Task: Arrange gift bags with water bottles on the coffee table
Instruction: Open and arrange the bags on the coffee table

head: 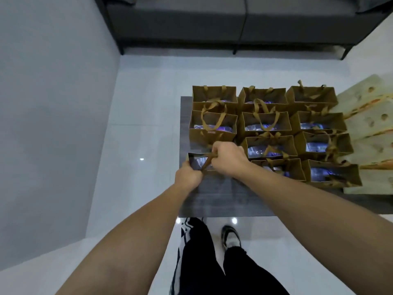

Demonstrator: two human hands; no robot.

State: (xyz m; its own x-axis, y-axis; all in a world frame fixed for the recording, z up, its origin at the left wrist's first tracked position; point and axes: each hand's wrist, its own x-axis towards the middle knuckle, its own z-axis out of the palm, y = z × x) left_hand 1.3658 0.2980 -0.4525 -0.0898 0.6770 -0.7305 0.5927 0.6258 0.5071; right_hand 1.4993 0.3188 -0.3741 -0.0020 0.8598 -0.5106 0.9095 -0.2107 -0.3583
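Several brown paper gift bags (pixel 266 124) with ribbon handles stand in rows on the dark coffee table (pixel 217 199), each showing a water bottle (pixel 316 146) inside. One more gift bag (pixel 197 161) stands at the near left of the group, a bottle visible in it. My left hand (pixel 188 176) grips that bag's near left edge. My right hand (pixel 228 158) pinches its ribbon handle and hides the bag's right side.
A dark grey sofa (pixel 234 22) stands beyond the table. Pale patterned cushions or mats (pixel 370 128) lie stacked at the table's right. A grey wall (pixel 53 103) runs along the left. My legs and shoes (pixel 230 237) are at the table's near edge on a glossy white floor.
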